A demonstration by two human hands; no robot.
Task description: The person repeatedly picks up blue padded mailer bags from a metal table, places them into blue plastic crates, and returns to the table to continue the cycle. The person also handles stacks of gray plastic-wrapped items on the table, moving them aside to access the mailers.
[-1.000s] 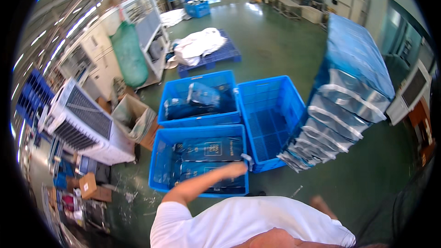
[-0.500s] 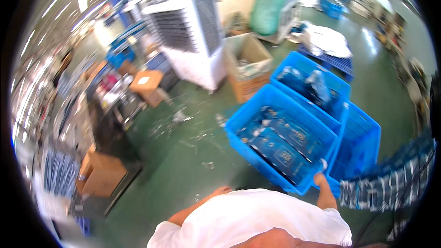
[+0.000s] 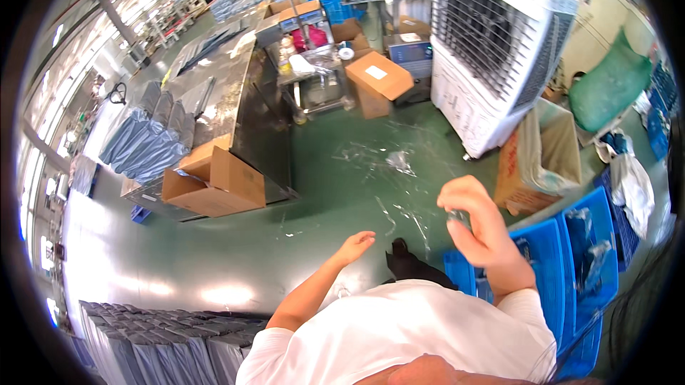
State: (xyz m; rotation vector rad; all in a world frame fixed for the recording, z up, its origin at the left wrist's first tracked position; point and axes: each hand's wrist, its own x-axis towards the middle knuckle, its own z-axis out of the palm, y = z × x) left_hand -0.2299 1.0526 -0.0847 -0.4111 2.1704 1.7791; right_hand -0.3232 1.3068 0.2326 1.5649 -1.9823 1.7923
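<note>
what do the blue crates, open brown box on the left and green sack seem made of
Blue crates: likely moulded plastic, smooth, slightly glossy, with evenly coloured walls.
Open brown box: cardboard by its look, matte, with stiff folded flaps.
Green sack: perhaps plastic mesh or thin film; it bulges softly, weave unclear.

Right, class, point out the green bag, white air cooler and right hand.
Green bag [image 3: 610, 92], head view: bulging side.
White air cooler [image 3: 491, 55], head view: front grille.
Right hand [image 3: 486, 221], head view: its middle.

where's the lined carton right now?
In the head view, the lined carton stands on the floor right of centre, between the white air cooler and the blue crates, beyond the right hand.
</note>
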